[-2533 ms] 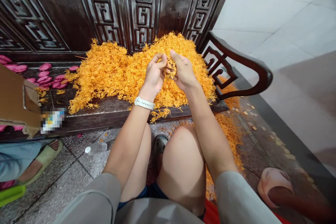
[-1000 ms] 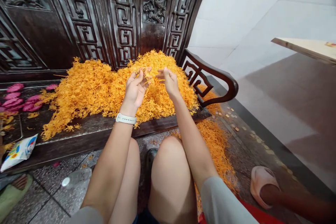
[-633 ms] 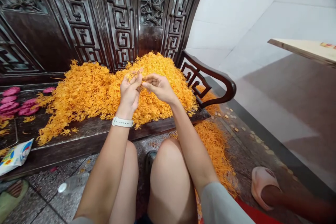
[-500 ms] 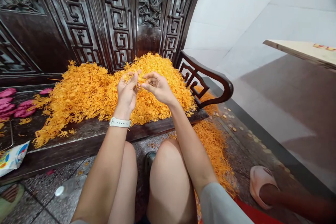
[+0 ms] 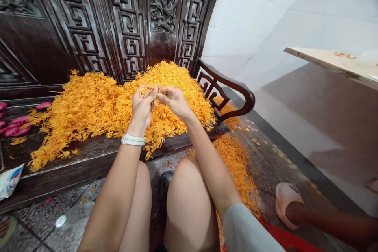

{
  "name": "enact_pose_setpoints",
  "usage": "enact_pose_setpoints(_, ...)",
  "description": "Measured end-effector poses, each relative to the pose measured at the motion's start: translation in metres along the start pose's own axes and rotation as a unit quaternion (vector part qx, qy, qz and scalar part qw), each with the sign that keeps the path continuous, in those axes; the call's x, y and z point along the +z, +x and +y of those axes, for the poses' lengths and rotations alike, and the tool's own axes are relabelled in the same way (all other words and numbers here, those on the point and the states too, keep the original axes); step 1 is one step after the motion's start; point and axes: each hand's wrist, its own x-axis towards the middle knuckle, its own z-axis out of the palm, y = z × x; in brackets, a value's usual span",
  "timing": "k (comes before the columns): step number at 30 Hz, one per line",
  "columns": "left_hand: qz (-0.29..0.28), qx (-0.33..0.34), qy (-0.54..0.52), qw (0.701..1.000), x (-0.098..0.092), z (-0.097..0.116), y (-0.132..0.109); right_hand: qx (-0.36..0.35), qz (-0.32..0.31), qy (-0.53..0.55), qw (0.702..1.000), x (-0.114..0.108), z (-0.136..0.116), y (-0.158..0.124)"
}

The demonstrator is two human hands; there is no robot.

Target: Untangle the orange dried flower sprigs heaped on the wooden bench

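Observation:
Over a big heap of yellow plastic flower pieces (image 5: 85,106), my two hands meet at the fingertips. My left hand (image 5: 142,106), with a pale watch strap on the wrist, is closed in a pinch on a small yellow flower piece (image 5: 145,90). Thumb and forefinger of my right hand (image 5: 175,101) pinch at the same spot, against the left fingertips. Some thin yellow bits show between the fingers, but their exact shape is too small to make out.
The heap lies on a dark carved wooden bench (image 5: 97,157) with a curved armrest (image 5: 246,98). Pink flower pieces (image 5: 17,126) and a packet (image 5: 10,183) lie left. Orange pieces (image 5: 236,165) cover the floor, near a plastic bottle (image 5: 73,216) and another person's foot in a slipper (image 5: 288,202).
My right hand has come in to the left, and its fingertips now touch those of my left hand. The view has shifted slightly to the right.

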Motion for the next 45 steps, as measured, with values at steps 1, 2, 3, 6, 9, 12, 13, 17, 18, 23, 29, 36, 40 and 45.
enact_pose_setpoints(1,0.004,-0.001,0.006,1.000,-0.002,0.000,0.001,0.000,-0.006,-0.007,1.000,0.000,0.000,0.000)
enact_pose_setpoints(2,0.009,-0.005,0.008,1.000,-0.004,-0.001,0.003,-0.004,-0.014,-0.018,1.000,0.000,-0.001,0.000)
enact_pose_setpoints(3,0.016,-0.012,0.004,1.000,-0.006,-0.002,0.006,-0.012,-0.022,-0.034,0.999,0.001,-0.003,-0.001)
enact_pose_setpoints(6,0.037,-0.038,-0.034,0.998,-0.013,-0.004,0.015,-0.049,-0.037,-0.103,0.993,0.011,-0.015,-0.004)
enact_pose_setpoints(9,0.058,-0.037,-0.082,0.994,-0.015,-0.004,0.022,-0.092,-0.086,-0.173,0.977,0.025,-0.031,-0.009)
enact_pose_setpoints(12,0.073,0.004,-0.084,0.994,-0.011,-0.003,0.024,-0.127,-0.148,-0.230,0.953,0.032,-0.046,-0.014)
enact_pose_setpoints(13,0.072,0.014,-0.075,0.994,-0.009,-0.003,0.024,-0.134,-0.152,-0.230,0.952,0.033,-0.052,-0.017)
enact_pose_setpoints(17,0.136,-0.024,-0.031,0.990,-0.013,0.005,0.029,-0.116,-0.292,-0.101,0.944,0.034,-0.089,-0.042)
enact_pose_setpoints(18,0.162,-0.031,-0.026,0.986,-0.018,0.009,0.031,-0.106,-0.339,-0.067,0.932,0.033,-0.098,-0.049)
enact_pose_setpoints(23,0.129,0.064,-0.016,0.989,-0.042,0.030,0.033,-0.112,-0.114,0.017,0.987,0.010,-0.093,-0.045)
enact_pose_setpoints(29,-0.004,0.000,-0.025,1.000,-0.032,0.033,0.018,0.031,0.216,-0.103,0.970,-0.027,0.003,0.008)
enact_pose_setpoints(36,-0.063,-0.032,-0.020,0.997,-0.023,0.024,0.017,-0.084,0.202,-0.158,0.963,-0.035,0.040,0.016)
enact_pose_setpoints(40,-0.080,-0.031,-0.019,0.996,-0.021,0.020,0.017,-0.122,0.220,-0.183,0.950,-0.045,0.051,0.020)
enact_pose_setpoints(45,-0.077,-0.015,0.005,0.997,-0.021,0.014,0.017,-0.098,0.234,-0.194,0.948,-0.055,0.061,0.021)
